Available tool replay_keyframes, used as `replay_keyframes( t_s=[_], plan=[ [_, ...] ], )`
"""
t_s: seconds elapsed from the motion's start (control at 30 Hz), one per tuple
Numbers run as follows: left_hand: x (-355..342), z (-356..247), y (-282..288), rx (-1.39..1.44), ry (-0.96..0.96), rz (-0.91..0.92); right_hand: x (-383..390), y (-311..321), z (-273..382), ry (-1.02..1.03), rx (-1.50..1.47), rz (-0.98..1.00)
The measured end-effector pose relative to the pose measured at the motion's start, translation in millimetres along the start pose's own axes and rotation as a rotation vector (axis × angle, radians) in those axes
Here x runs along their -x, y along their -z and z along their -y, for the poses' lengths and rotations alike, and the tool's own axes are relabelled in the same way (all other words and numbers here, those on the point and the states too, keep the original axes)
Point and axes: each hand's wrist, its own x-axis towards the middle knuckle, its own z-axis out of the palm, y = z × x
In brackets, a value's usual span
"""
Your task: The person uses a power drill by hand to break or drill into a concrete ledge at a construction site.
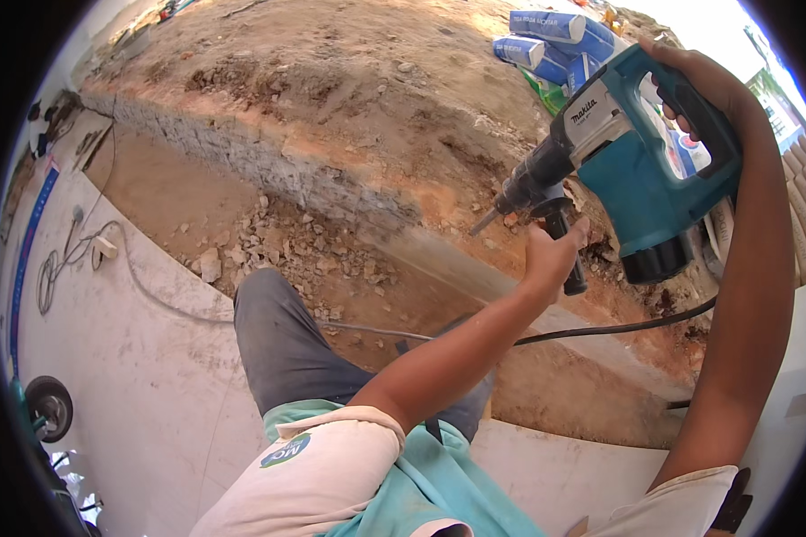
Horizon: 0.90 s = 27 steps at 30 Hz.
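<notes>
A teal and grey demolition hammer (640, 183) with a black motor end is held up at the right, tilted so that its metal bit (485, 222) points down and left. My right hand (703, 80) is closed around its rear handle at the upper right. With my left hand (551, 259) I grip the black side handle (560, 224) near the tool's nose. The bit's tip shows in front of the reddish broken edge of the earth bank (439, 201); I cannot tell whether it touches.
Below the bank runs a rough concrete ledge (331, 197) beside a sandy trench with rubble (287, 242). A cable (367, 331) crosses the trench past my legs. Blue and white bags (551, 45) lie behind the tool. Pale flooring (134, 340), a coiled cord (54, 277) and a wheel (48, 408) are left.
</notes>
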Motion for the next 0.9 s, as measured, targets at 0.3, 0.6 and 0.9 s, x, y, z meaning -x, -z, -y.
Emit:
replay_keyframes(
  t_s=[0.3,0.6,0.9],
  plan=[
    [-9,0,-8,0.227,0.064,0.019,8,-11,-4,0.041,-0.044,-0.066],
    [-2,-12,-13,0.152,-0.017,-0.066,-10,-6,5,0.147,0.074,-0.025],
    [-9,-12,-8,0.137,-0.042,-0.088,-6,-12,24,0.096,0.116,-0.051]
  ],
)
